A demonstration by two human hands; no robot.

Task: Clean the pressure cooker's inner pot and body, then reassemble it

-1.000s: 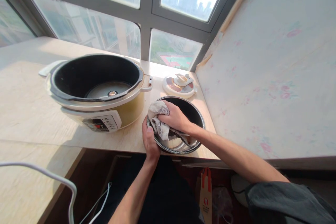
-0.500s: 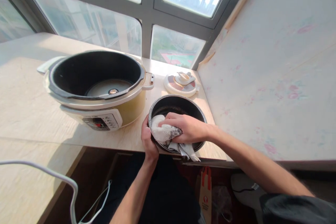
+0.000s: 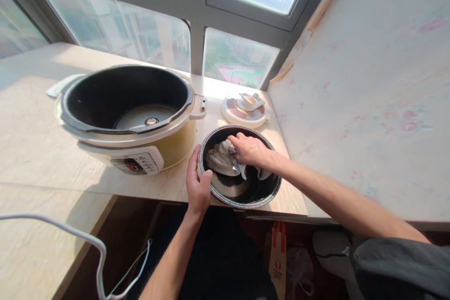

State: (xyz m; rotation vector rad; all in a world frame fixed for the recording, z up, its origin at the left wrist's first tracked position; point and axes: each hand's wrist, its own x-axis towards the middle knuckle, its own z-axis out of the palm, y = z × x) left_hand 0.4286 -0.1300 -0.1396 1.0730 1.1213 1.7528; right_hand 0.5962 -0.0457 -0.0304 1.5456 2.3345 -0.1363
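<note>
1. The right hand (image 3: pixel 250 150) reaches inside the round black pot with a silvery rim (image 3: pixel 260 191), its grip closed on a crumpled off-white cloth (image 3: pixel 222 158).
2. Most of the cloth bunches to the left of that grip, against the pot's inside (a loose piece also shows under the wrist).
3. The left hand (image 3: pixel 198 187) holds the pot's left side, its grip curved around the rim.
4. The pot sits on the pale wood-grain tabletop (image 3: pixel 165 187), right of the large white-and-gold cooker body (image 3: pixel 172 143).
</note>
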